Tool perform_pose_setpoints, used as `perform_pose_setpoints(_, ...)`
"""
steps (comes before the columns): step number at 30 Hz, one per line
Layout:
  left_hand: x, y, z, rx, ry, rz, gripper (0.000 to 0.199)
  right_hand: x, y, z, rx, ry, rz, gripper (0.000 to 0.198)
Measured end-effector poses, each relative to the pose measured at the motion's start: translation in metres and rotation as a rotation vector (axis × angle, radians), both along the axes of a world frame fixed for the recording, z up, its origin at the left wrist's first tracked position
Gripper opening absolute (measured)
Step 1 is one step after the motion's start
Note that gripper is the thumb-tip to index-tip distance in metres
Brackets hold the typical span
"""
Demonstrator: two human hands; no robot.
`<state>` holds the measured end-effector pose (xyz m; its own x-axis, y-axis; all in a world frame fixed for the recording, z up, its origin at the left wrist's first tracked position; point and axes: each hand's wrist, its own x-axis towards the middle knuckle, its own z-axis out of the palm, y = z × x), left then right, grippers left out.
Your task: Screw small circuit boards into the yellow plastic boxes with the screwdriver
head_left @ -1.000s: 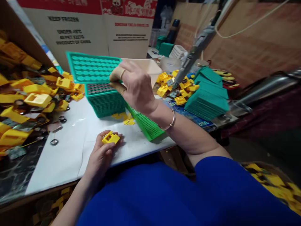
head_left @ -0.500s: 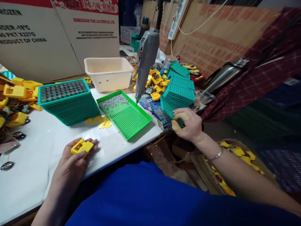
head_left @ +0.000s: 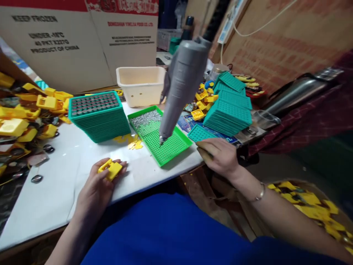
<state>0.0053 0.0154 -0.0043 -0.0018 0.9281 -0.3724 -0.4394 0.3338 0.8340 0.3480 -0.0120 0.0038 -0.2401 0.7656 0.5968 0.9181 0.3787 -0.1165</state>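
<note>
My left hand (head_left: 96,184) is closed around a small yellow plastic housing (head_left: 110,170) above the front of the white table. My right hand (head_left: 219,156) is at the table's front edge, its fingers curled and pressed together; what they hold, if anything, is hidden. Just beyond those fingers lies a flat teal tray (head_left: 200,133). Between my hands, a grey electric screwdriver (head_left: 180,81) hangs by its cable, its tip over a bright green perforated tray (head_left: 176,145). Small silver screws (head_left: 146,119) fill the far part of that tray.
A teal tray stack (head_left: 99,121) topped with round metal parts stands at left. Another teal stack (head_left: 228,112) is at right. A white bin (head_left: 142,88) sits at the back. Yellow housings (head_left: 16,114) pile up far left; a box of yellow pieces (head_left: 311,204) stands low right.
The view has turned slightly left. The screwdriver has swung nearer and looks larger, its tip now over the middle of the green tray. My right hand has shifted slightly; my left still holds the housing.
</note>
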Motion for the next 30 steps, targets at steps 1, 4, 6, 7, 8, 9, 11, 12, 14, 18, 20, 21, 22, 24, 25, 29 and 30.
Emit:
perform_pose_setpoints(1, 0.000, 0.000, 0.000, 0.009, -0.019, -0.007, 0.032, -0.015, -0.003, 0.010, 0.060, 0.006, 0.124, 0.020)
perform_pose_setpoints(4, 0.000, -0.001, 0.001, 0.016, -0.065, -0.036, 0.031, -0.066, 0.004, 0.039, 0.102, -0.019, 0.441, 0.026)
perform_pose_setpoints(6, 0.000, -0.001, 0.002, 0.010, -0.089, -0.059, 0.029, -0.101, 0.026, 0.055, 0.091, -0.046, 0.460, 0.026)
perform_pose_setpoints(7, 0.000, -0.001, 0.003, 0.014, -0.098, -0.068, 0.028, -0.117, 0.041, 0.062, 0.063, -0.074, 0.418, 0.027)
perform_pose_setpoints(8, 0.000, -0.002, 0.003, 0.023, -0.105, -0.075, 0.027, -0.131, 0.058, 0.067, 0.025, -0.106, 0.359, 0.029)
perform_pose_setpoints(9, -0.001, -0.002, 0.003, 0.036, -0.109, -0.080, 0.027, -0.143, 0.077, 0.072, -0.011, -0.134, 0.312, 0.030)
perform_pose_setpoints(11, -0.003, -0.003, 0.002, 0.058, -0.109, -0.089, 0.027, -0.162, 0.112, 0.080, -0.084, -0.174, 0.240, 0.031)
perform_pose_setpoints(12, -0.005, -0.003, 0.001, 0.062, -0.108, -0.091, 0.027, -0.169, 0.128, 0.083, -0.113, -0.183, 0.211, 0.031)
perform_pose_setpoints(14, -0.008, -0.004, -0.001, 0.059, -0.114, -0.093, 0.027, -0.178, 0.153, 0.089, -0.165, -0.195, 0.189, 0.031)
perform_pose_setpoints(18, -0.012, -0.005, -0.004, 0.054, -0.143, -0.125, 0.026, -0.187, 0.177, 0.100, -0.256, -0.273, 0.198, 0.023)
perform_pose_setpoints(20, -0.012, -0.005, -0.005, 0.051, -0.146, -0.141, 0.027, -0.192, 0.182, 0.106, -0.296, -0.343, 0.164, 0.020)
perform_pose_setpoints(21, -0.011, -0.006, -0.005, 0.049, -0.143, -0.147, 0.028, -0.194, 0.184, 0.109, -0.310, -0.367, 0.144, 0.019)
perform_pose_setpoints(22, -0.010, -0.006, -0.005, 0.051, -0.139, -0.146, 0.029, -0.196, 0.186, 0.112, -0.320, -0.380, 0.129, 0.019)
perform_pose_setpoints(24, -0.008, -0.007, -0.004, 0.056, -0.129, -0.142, 0.032, -0.198, 0.189, 0.116, -0.343, -0.392, 0.118, 0.019)
perform_pose_setpoints(25, -0.007, -0.008, -0.004, 0.061, -0.127, -0.140, 0.034, -0.198, 0.190, 0.117, -0.347, -0.392, 0.123, 0.019)
perform_pose_setpoints(29, -0.005, -0.012, -0.001, 0.088, -0.142, -0.132, 0.041, -0.193, 0.173, 0.110, -0.274, -0.217, 0.188, 0.021)
perform_pose_setpoints(30, -0.005, -0.014, -0.001, 0.096, -0.146, -0.120, 0.043, -0.191, 0.163, 0.103, -0.260, -0.101, 0.237, 0.021)
